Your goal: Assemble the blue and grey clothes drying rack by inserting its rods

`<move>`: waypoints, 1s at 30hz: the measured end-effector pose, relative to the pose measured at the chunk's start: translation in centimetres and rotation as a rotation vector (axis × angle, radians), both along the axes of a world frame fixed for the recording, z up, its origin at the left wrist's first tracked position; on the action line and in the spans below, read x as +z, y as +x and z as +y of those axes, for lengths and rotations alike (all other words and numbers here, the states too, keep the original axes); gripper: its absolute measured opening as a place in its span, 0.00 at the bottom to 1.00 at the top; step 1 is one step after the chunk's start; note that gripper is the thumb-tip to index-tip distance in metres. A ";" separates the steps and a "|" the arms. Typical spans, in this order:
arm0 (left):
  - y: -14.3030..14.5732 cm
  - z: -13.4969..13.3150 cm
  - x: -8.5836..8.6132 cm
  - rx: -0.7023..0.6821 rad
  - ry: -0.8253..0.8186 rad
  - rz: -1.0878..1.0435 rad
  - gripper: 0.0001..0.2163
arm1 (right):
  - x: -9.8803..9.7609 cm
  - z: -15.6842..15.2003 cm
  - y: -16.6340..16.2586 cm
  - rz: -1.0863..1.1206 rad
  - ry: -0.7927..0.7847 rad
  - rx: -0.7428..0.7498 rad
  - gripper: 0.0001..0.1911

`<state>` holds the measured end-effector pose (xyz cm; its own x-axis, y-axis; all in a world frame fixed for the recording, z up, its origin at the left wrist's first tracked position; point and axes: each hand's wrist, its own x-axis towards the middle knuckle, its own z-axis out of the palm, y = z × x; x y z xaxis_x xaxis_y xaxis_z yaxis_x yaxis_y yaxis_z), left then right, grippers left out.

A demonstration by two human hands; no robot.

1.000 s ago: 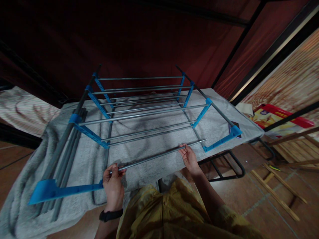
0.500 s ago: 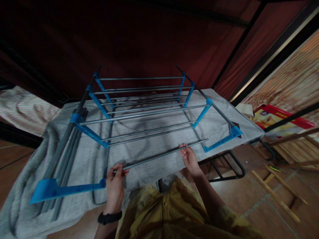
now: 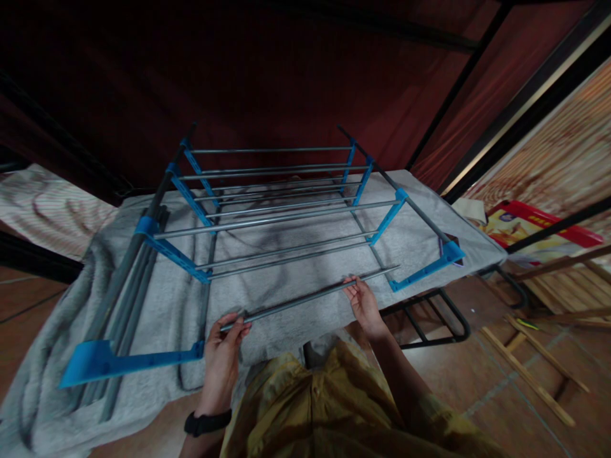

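Note:
A thin grey metal rod (image 3: 296, 303) spans the space between my hands, slightly tilted with its right end higher. My left hand (image 3: 225, 346) pinches the rod near its left end. Further along, my right hand (image 3: 363, 304) grips it, and the tip sticks out beyond the fingers. Behind the rod stands a partly built rack (image 3: 281, 219) of grey tubes and blue plastic brackets. Its nearest left bracket (image 3: 128, 362) lies beside my left hand, and its nearest right bracket (image 3: 427, 266) is to the right of my right hand. No rod joins these two brackets.
Several loose grey tubes (image 3: 128, 318) lie on the grey blanket (image 3: 286, 273) at the left. A dark red curtain (image 3: 267, 76) hangs behind. At the right are a red and yellow box (image 3: 534, 232), a wooden frame (image 3: 527, 375) on the tiles and a black metal bar (image 3: 458, 318).
My left hand has shifted slightly right along the rod or with it. My right hand and the rack look nearly unchanged.

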<state>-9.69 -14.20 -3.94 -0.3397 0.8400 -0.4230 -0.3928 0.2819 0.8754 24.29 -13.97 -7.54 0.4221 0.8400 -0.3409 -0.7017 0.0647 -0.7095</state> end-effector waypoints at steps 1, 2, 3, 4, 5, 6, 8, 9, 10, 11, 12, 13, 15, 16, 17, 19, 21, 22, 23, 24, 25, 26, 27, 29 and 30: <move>0.0 0.0 0.0 -0.008 -0.002 0.001 0.19 | 0.0 0.0 0.0 0.002 0.000 -0.001 0.06; 0.0 -0.1 0.0 -0.014 -0.003 0.003 0.19 | 0.1 0.0 0.0 0.003 0.000 -0.001 0.06; 0.0 -0.1 -0.1 -0.019 -0.002 0.006 0.20 | 0.1 0.0 0.0 0.004 0.000 0.000 0.06; 0.0 -0.1 -0.2 -0.020 0.000 0.011 0.20 | 0.1 0.0 0.0 0.004 0.001 0.000 0.06; 0.1 -0.2 -0.4 -0.018 0.001 0.018 0.20 | 0.1 0.0 0.0 0.003 0.003 0.000 0.06; 0.1 -0.2 -0.5 -0.016 0.000 0.028 0.20 | 0.1 0.0 0.0 0.000 0.004 0.001 0.06; 0.1 -0.2 -0.8 -0.013 -0.008 0.052 0.21 | 0.1 0.0 0.0 -0.008 0.000 0.002 0.05; 0.1 -0.2 -0.9 -0.012 -0.013 0.065 0.22 | 0.2 0.0 0.0 -0.012 -0.004 0.001 0.05; 0.2 -0.1 -0.9 -0.014 -0.019 0.076 0.22 | 0.2 0.0 -0.1 -0.015 -0.007 -0.002 0.05; 0.2 -0.1 -0.9 -0.020 -0.024 0.085 0.23 | 0.2 0.0 -0.1 -0.016 -0.009 -0.003 0.05; 0.2 -0.1 -0.9 -0.028 -0.029 0.093 0.24 | 0.2 -0.1 -0.1 -0.014 -0.009 -0.005 0.06; 0.2 -0.1 -0.9 -0.039 -0.032 0.098 0.25 | 0.2 -0.1 -0.1 -0.012 -0.006 -0.006 0.06; 0.3 -0.1 -0.8 -0.056 -0.041 0.107 0.26 | 0.2 -0.1 -0.1 -0.007 0.002 -0.006 0.06; 0.3 -0.1 -0.7 -0.058 -0.044 0.112 0.26 | 0.2 -0.1 -0.1 -0.007 0.003 -0.006 0.06; 0.4 -0.1 -0.6 -0.060 -0.049 0.118 0.26 | 0.2 -0.2 -0.1 -0.008 0.003 -0.006 0.06; 0.4 -0.1 -0.6 -0.069 -0.060 0.124 0.25 | 0.1 -0.2 -0.1 -0.011 0.003 -0.003 0.05; 0.4 -0.1 -0.6 -0.082 -0.077 0.125 0.26 | 0.1 -0.2 0.0 -0.010 0.004 0.004 0.05; 0.4 -0.2 -0.6 -0.088 -0.086 0.124 0.26 | 0.1 -0.2 0.0 -0.011 0.004 0.009 0.05; 0.4 -0.2 -0.6 -0.090 -0.094 0.124 0.26 | 0.1 -0.2 0.0 -0.014 0.003 0.013 0.05; 0.4 -0.2 -0.7 -0.089 -0.100 0.125 0.26 | 0.1 -0.2 0.0 -0.019 0.001 0.016 0.05; 0.4 -0.2 -0.7 -0.090 -0.105 0.125 0.27 | 0.1 -0.2 0.0 -0.024 0.000 0.021 0.05; 0.4 -0.2 -0.7 -0.091 -0.109 0.123 0.27 | 0.1 -0.2 0.0 -0.028 0.002 0.026 0.05; 0.4 -0.2 -0.8 -0.092 -0.110 0.119 0.27 | 0.0 -0.2 0.0 -0.031 0.006 0.031 0.05; 0.4 -0.2 -0.7 -0.091 -0.108 0.105 0.27 | 0.0 -0.2 0.0 -0.031 0.015 0.040 0.05; 0.5 -0.2 -0.6 -0.091 -0.101 0.095 0.27 | -0.1 -0.2 0.0 -0.030 0.018 0.044 0.06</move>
<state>-9.23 -14.38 -4.53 -0.3071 0.8237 -0.4767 -0.2784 0.4013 0.8726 24.32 -14.17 -7.60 0.3945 0.8637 -0.3135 -0.6829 0.0474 -0.7290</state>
